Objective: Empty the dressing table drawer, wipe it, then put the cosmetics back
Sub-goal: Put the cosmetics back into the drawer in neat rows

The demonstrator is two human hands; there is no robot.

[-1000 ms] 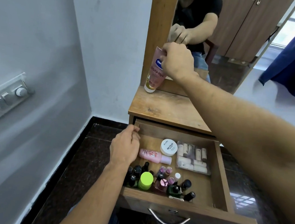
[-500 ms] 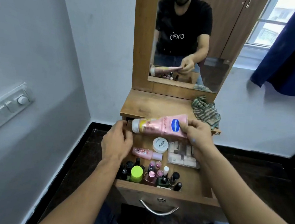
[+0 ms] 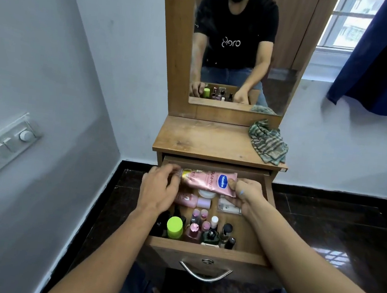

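Here left hand (image 3: 158, 188), right hand (image 3: 247, 195) grip one tube (image 3: 207, 183).

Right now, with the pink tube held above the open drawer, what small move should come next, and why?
Probably lower the Vaseline tube flat into the back of the drawer: the left hand and right hand hold it level there, and small bottles already stand inside.
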